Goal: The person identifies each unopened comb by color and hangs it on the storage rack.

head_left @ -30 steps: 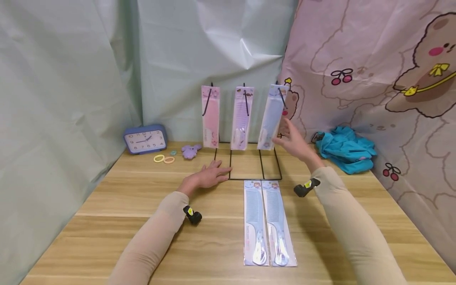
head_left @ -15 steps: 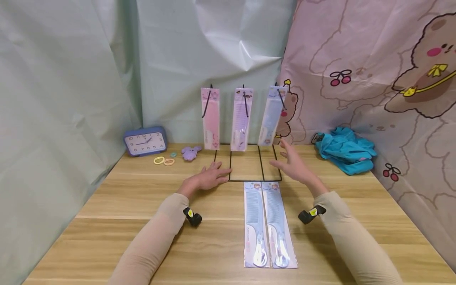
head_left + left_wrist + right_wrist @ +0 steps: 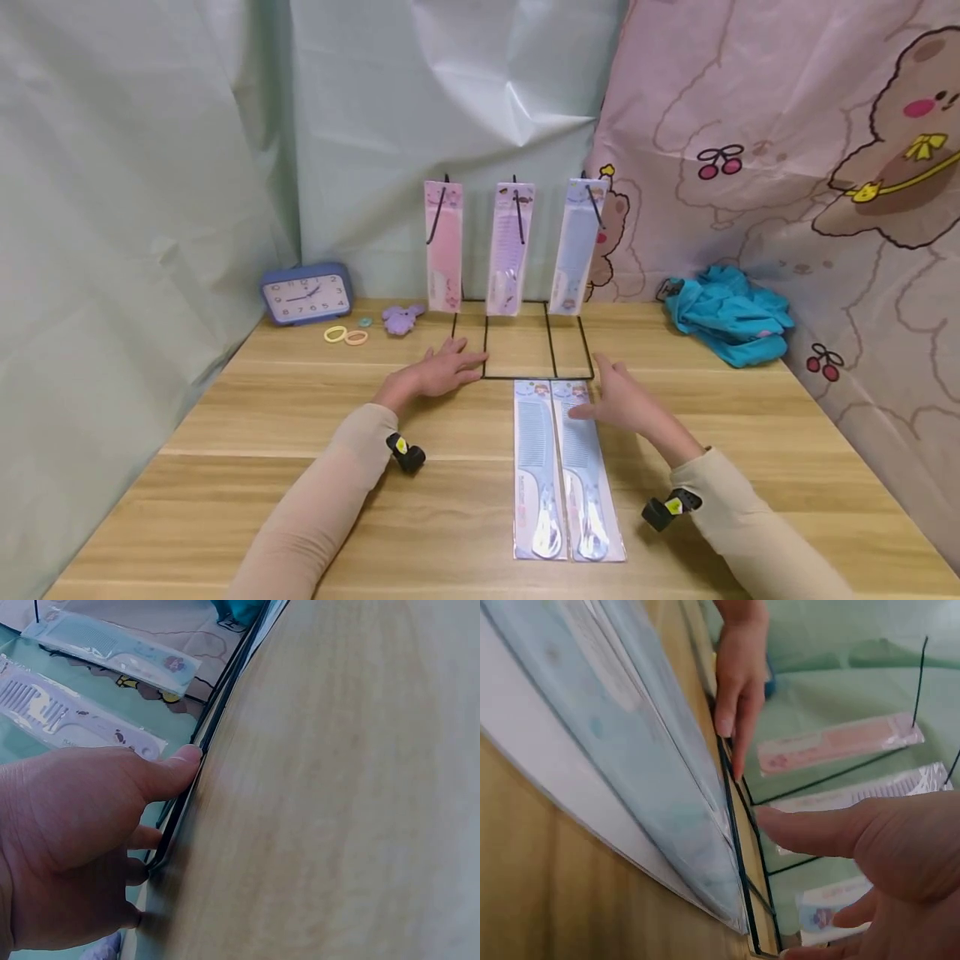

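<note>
Nearest, in the lower centre of the frame, a left blue comb pack (image 3: pixel 534 475) and a right blue comb pack (image 3: pixel 587 500) lie side by side on the wooden surface (image 3: pixel 420 525). Right of centre, the right hand (image 3: pixel 630 404) is above the upper end of the right pack, its grip apart and holding nothing. Left of centre, the left hand (image 3: pixel 442 371) touches the left end of the black wire rack (image 3: pixel 525 377), its grip spread, fingers apart. In the middle, a pink comb pack (image 3: pixel 445 267), a purple comb pack (image 3: pixel 507 258) and a hanging blue comb pack (image 3: pixel 574 258) hang from the rack's hooks. A blue clock (image 3: pixel 307 294) stands at middle left; teal cloth (image 3: pixel 727 317) lies at middle right.
</note>
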Motion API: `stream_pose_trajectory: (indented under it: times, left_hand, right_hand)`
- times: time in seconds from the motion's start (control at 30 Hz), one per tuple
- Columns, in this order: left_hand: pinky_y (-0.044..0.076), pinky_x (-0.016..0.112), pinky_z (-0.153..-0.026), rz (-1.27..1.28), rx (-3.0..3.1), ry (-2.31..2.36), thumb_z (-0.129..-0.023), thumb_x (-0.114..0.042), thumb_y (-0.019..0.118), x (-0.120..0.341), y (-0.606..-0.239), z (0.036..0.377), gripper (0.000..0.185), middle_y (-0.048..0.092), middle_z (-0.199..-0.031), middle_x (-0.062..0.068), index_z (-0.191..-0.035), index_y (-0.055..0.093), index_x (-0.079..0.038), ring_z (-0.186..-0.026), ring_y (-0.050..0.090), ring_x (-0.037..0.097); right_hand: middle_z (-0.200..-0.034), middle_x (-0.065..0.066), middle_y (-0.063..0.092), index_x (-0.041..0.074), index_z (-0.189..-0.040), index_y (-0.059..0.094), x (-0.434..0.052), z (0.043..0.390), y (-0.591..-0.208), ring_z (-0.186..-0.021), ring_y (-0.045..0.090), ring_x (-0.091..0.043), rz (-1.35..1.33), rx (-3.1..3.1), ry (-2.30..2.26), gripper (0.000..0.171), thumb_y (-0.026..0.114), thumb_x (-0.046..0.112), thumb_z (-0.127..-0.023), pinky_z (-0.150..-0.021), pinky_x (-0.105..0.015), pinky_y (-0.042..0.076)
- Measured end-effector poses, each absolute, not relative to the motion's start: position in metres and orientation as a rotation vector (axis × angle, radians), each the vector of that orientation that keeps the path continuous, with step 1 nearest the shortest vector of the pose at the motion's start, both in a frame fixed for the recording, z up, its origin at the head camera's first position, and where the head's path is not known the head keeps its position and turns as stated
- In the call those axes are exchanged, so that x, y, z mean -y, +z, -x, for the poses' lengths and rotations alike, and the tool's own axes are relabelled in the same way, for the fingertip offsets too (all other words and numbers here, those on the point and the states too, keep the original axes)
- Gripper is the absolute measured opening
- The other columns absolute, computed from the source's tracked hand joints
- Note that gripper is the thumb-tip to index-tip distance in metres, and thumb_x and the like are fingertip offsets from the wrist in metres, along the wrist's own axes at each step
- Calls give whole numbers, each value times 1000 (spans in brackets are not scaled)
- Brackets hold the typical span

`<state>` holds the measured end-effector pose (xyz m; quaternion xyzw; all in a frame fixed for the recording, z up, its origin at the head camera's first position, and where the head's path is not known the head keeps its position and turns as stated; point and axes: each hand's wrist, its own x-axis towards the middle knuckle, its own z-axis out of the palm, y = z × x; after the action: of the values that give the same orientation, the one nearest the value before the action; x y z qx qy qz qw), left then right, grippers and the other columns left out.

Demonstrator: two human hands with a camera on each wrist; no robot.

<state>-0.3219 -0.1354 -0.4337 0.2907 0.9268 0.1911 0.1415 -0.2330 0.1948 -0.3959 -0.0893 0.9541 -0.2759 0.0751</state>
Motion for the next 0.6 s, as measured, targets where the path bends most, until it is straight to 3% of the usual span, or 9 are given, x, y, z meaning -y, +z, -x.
stream_pose_trajectory:
  times: [0.1,0.2,0.27,0.5,0.6]
  left_hand:
    - [-1,67,-115,-840,-2674,547,-108,-41,42,135,-433,322,53,6,-164,25,-157,35,-22,-150,-2,43]
    - [-1,68,-115,-841,-2685,548,-108,-39,42,136,-433,322,53,7,-164,25,-157,35,-22,-150,-1,44]
    - [-1,68,-115,-843,-2688,544,-108,-40,42,137,-433,322,53,7,-164,25,-157,35,-22,-150,-1,43]
    - [-1,69,-114,-864,-2676,559,-108,-40,42,135,-434,322,53,7,-163,26,-157,35,-20,-150,-1,44]
    - [-1,69,-114,-852,-2682,557,-108,-39,42,134,-434,321,53,7,-163,26,-157,35,-20,-150,-1,44]
  right_hand:
    - [-144,-43,31,-5,-157,13,-189,225,-398,-106,59,-43,238,-2863,-737,123,89,42,-73,-88,-54,53]
    - [-140,-40,35,-5,-157,15,-184,220,-401,-94,59,-33,251,-2868,-677,126,92,41,-68,-80,-47,56]
    - [-136,-38,38,-6,-157,16,-182,217,-401,-96,58,-33,257,-2868,-668,127,94,38,-67,-81,-46,55]
    - [-141,-42,35,-9,-153,21,-189,216,-400,-124,48,-52,248,-2811,-652,117,95,19,-66,-99,-59,45]
    - [-140,-42,40,-13,-150,24,-197,218,-399,-126,47,-52,292,-2794,-631,114,95,18,-66,-101,-59,43]
